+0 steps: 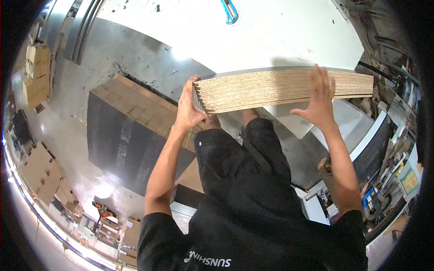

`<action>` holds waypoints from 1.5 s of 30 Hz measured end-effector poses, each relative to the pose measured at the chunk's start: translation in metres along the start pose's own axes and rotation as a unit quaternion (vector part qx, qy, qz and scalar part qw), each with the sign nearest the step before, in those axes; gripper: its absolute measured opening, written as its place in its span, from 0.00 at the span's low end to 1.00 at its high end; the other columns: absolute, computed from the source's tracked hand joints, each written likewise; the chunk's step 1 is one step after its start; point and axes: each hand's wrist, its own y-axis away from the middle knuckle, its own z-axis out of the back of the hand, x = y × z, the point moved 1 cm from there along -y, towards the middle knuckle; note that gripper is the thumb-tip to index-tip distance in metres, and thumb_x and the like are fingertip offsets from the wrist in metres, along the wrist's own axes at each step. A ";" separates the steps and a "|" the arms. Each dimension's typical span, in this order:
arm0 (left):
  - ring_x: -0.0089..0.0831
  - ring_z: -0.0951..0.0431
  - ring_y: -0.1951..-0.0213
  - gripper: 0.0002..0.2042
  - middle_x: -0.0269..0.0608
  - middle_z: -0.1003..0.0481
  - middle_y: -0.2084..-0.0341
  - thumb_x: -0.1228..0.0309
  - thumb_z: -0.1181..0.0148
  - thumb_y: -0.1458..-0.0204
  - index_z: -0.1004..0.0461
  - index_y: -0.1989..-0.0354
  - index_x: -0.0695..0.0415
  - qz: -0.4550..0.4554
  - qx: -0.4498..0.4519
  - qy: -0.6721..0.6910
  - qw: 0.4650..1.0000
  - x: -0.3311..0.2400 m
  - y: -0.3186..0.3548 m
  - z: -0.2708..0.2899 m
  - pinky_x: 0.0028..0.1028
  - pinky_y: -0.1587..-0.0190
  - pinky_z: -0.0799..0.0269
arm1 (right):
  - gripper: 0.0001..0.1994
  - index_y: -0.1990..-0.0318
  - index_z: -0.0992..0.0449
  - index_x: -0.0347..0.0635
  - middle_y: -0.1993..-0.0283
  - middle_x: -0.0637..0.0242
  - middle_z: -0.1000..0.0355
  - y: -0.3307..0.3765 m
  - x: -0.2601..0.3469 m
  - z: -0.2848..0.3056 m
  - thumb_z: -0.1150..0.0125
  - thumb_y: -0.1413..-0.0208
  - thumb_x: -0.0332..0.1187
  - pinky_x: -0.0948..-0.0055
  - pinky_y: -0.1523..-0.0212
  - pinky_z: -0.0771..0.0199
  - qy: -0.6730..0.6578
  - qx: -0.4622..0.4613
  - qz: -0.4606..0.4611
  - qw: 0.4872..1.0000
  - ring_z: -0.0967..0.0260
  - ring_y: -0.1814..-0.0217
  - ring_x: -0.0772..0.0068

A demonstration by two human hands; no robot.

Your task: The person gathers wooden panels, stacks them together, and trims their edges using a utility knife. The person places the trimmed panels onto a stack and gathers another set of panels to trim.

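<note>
A stack of long particle boards lies across the near edge of the white worktable, raw chipped edges facing me. At its left end my left hand spans the corner, fingers at the top and thumb at the bottom, gripping the boards. The board ends there are slightly stepped. My right hand, a little blurred, is open with fingers spread in front of the stack's right part. Whether its palm touches the edges I cannot tell. Beyond the stack, a blue utility knife lies on the table.
On the floor to the left stands a large block of stacked dark-faced boards. Cardboard boxes sit farther left. To the right are a pale panel under the stack's level and a clutter of tools. Small dark scraps dot the table.
</note>
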 end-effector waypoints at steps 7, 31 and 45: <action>0.54 0.32 0.27 0.64 0.56 0.36 0.27 0.60 0.10 0.69 0.45 0.22 0.59 0.020 0.036 -0.019 0.999 -0.004 -0.013 0.007 0.49 0.26 0.33 | 0.69 0.16 0.51 0.50 0.20 0.55 0.46 -0.011 -0.022 -0.041 0.13 0.68 0.51 0.39 0.12 0.62 0.021 0.177 0.077 0.981 0.53 0.15 0.49; 0.59 0.15 0.46 0.36 0.63 0.17 0.50 0.44 0.33 0.40 0.33 0.39 0.65 0.155 -0.030 -0.280 0.947 -0.074 -0.295 -0.041 0.51 0.43 0.20 | 0.64 0.21 0.45 0.42 0.25 0.52 0.41 -0.011 -0.023 -0.045 0.16 0.68 0.55 0.39 0.14 0.58 0.002 0.104 0.108 0.989 0.48 0.19 0.48; 0.17 0.38 0.80 0.33 0.26 0.36 0.75 0.49 0.53 0.27 0.39 0.20 0.56 0.214 -0.088 0.318 0.919 0.011 -0.003 0.035 0.23 0.78 0.40 | 0.60 0.22 0.41 0.41 0.22 0.54 0.41 -0.015 -0.030 -0.035 0.14 0.64 0.51 0.39 0.11 0.67 -0.053 0.119 0.094 0.987 0.52 0.14 0.50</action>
